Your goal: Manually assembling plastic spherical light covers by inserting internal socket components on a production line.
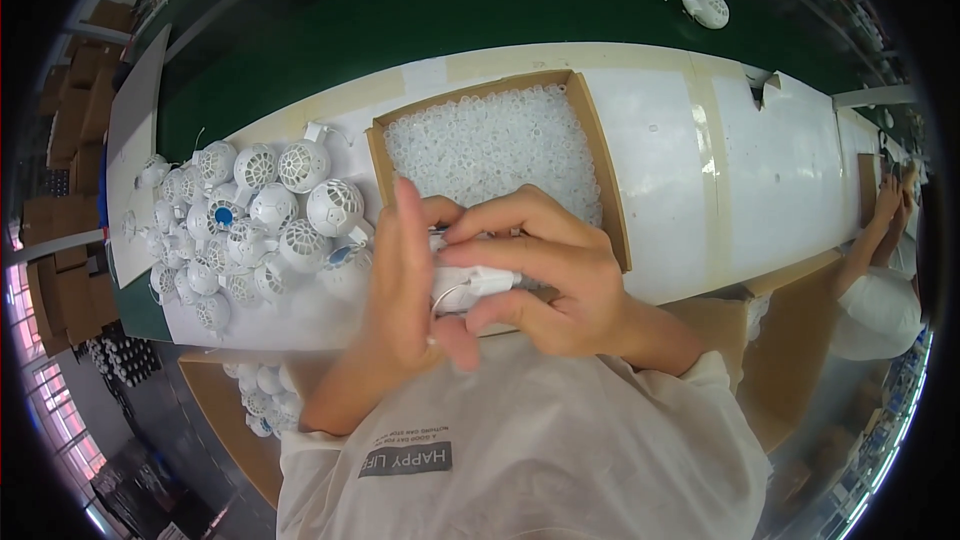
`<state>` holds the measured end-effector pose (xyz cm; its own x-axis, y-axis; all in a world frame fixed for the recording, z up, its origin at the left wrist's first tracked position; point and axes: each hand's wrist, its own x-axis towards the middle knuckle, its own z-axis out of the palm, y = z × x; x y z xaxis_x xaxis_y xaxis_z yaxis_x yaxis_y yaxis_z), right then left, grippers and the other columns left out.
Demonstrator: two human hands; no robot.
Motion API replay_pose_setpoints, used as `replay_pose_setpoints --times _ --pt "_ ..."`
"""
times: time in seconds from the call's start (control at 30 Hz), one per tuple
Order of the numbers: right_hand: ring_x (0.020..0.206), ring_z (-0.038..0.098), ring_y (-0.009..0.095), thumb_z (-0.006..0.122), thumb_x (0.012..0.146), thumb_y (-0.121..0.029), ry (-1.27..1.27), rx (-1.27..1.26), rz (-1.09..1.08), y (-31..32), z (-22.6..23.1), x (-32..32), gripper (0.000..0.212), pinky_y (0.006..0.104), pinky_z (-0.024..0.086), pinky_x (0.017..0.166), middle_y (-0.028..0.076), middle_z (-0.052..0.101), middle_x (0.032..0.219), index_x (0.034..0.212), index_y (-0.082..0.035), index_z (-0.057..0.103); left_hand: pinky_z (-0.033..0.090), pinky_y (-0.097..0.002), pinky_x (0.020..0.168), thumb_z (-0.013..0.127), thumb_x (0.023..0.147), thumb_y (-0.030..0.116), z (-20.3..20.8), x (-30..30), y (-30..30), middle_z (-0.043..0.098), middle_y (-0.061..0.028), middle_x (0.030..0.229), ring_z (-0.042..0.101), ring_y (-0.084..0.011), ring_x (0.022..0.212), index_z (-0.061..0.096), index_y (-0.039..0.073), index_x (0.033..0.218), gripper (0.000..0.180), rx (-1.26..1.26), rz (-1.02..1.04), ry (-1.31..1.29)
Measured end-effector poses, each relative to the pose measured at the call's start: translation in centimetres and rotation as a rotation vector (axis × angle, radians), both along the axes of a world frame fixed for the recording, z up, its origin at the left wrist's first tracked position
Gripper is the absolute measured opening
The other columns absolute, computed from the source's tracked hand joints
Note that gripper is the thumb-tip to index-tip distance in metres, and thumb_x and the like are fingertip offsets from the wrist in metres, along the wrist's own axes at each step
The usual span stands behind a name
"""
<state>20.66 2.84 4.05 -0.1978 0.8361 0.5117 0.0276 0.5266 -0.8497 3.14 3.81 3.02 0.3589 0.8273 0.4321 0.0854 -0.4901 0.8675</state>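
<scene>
In front of my chest, both hands close around a white openwork ball (450,292) that is mostly hidden by my fingers. A white tab (490,281) and a thin looped cord show on its near side. My left hand (400,290) cups it from the left, with one finger pointing up and the thumb below. From the right, my right hand (560,270) pinches at the tab with bent fingers. Just beyond them is a shallow cardboard box (612,200) full of small clear plastic pieces (490,140). A heap of similar white openwork balls (257,167) lies to the left.
A white-topped table (650,140) spans the view, with a green belt surface (400,15) behind it. One white ball (708,10) lies on the green. Below the table edge stand an open carton (215,390) holding white balls and another carton (790,350). Another person (880,305) works at far right.
</scene>
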Motion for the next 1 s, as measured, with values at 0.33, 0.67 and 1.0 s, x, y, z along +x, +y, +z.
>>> replay_pose_setpoints --times 0.33,0.67,1.0 --pt "0.081 0.062 0.029 0.079 0.068 -0.006 -0.021 0.075 -0.075 0.0 -0.7 -0.5 0.033 0.0344 0.052 0.070 0.017 0.067 0.097 0.097 0.007 0.070 0.053 -0.0362 0.082 0.082 0.070 0.046 0.5 0.2 0.7 0.057 -0.0222 0.125 0.062 -0.0308 0.102 0.055 -0.007 0.131 0.085 0.178 -0.068 0.120" --pt "0.076 0.060 0.030 0.073 0.063 0.003 -0.025 0.033 -0.075 -0.1 -0.5 -0.2 0.027 0.0346 0.051 0.065 0.014 0.064 0.091 0.090 0.003 0.068 0.055 -0.0339 0.082 0.080 0.079 0.035 0.8 -0.1 0.9 0.060 -0.0193 0.127 0.065 -0.0297 0.103 0.063 -0.003 0.122 0.060 0.196 -0.087 0.153" --pt "0.088 0.062 0.027 0.076 0.074 -0.009 0.122 -0.093 0.077 2.4 -0.1 2.2 0.019 0.0338 0.049 0.076 0.016 0.069 0.098 0.088 0.002 0.071 0.061 -0.0387 0.077 0.093 0.064 0.018 -0.2 -2.8 -1.1 0.040 -0.0125 0.142 0.064 -0.0336 0.109 0.035 0.003 0.147 0.103 -1.489 -0.503 -0.702"
